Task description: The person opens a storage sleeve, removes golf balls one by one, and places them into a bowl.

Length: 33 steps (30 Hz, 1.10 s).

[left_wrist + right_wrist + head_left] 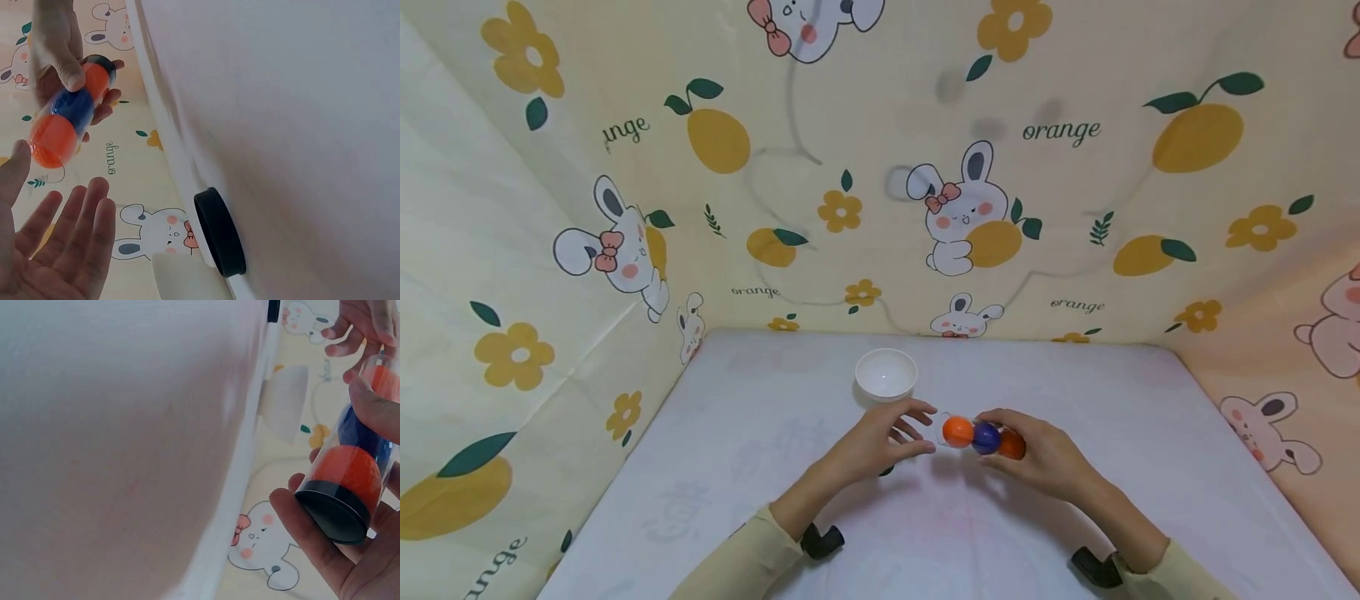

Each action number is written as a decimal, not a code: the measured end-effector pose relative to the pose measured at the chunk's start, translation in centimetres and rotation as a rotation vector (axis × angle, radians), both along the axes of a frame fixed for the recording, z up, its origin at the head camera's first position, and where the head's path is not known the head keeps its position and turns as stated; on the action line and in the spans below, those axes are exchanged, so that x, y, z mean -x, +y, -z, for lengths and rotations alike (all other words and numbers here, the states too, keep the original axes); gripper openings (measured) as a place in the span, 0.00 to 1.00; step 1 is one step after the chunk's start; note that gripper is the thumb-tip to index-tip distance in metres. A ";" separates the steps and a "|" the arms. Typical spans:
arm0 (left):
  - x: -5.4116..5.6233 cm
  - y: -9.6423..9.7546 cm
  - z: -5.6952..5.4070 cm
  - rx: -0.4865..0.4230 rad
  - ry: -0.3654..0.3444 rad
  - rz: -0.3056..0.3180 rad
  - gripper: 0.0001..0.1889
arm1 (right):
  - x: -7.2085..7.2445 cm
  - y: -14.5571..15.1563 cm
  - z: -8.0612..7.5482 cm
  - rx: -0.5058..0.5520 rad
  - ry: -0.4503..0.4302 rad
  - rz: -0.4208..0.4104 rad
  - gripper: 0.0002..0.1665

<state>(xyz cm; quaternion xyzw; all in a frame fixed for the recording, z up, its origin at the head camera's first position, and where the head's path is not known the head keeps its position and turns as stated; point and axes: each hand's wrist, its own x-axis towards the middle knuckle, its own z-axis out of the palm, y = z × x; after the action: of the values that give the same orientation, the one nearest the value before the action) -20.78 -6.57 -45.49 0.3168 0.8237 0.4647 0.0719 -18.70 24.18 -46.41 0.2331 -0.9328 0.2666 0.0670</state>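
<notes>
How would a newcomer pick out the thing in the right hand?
On the white table sits a white bowl; lower in the head view, the right hand grips a clear tube. Unlike the bowl, the tube shows three balls in a row: orange, blue, orange.

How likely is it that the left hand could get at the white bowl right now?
Probably yes: the left hand seems to hold nothing, and the white bowl sits just beyond it, with nothing visible blocking the way.

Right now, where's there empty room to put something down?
The table looks bare right of the bowl, beyond the right hand, and left of the bowl and left hand. It's crowded mid-table, around the hands, clear tube and black lid.
</notes>
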 end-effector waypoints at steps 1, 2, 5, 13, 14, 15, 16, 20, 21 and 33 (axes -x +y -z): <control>0.0 0.1 0.0 0.003 -0.001 0.000 0.28 | 0.0 0.0 0.0 0.000 -0.002 0.000 0.34; -0.1 0.1 -0.1 0.005 -0.004 0.000 0.28 | 0.0 -0.1 -0.1 0.000 -0.001 -0.001 0.34; -0.1 0.2 -0.1 0.016 -0.010 -0.016 0.28 | 0.0 -0.2 -0.2 -0.006 0.014 -0.004 0.34; -0.1 0.6 -0.2 0.028 0.001 -0.050 0.27 | 0.2 -0.4 -0.4 -0.035 0.057 -0.016 0.33; 0.0 0.6 -0.1 0.027 0.000 -0.050 0.27 | 0.2 -0.4 -0.4 -0.040 0.058 -0.018 0.33; 0.0 0.6 -0.1 0.025 0.001 -0.049 0.27 | 0.2 -0.5 -0.4 -0.044 0.061 -0.021 0.33; 0.0 0.6 0.0 0.024 0.004 -0.049 0.26 | 0.2 -0.5 -0.5 -0.049 0.064 -0.026 0.32; 0.1 0.6 0.1 0.019 0.023 -0.043 0.26 | 0.2 -0.5 -0.7 -0.065 0.079 -0.054 0.32; 0.1 0.6 0.1 0.018 0.026 -0.042 0.26 | 0.2 -0.5 -0.8 -0.067 0.082 -0.060 0.32; 0.2 0.5 0.2 0.014 -0.018 -0.040 0.22 | 0.3 -0.5 -1.2 -0.105 0.104 -0.097 0.31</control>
<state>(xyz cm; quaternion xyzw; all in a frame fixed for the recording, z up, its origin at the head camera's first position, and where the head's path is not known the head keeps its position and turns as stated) -21.03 -6.11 -45.73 0.2957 0.8325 0.4629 0.0722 -19.03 23.73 -45.25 0.2948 -0.9284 0.2075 0.0900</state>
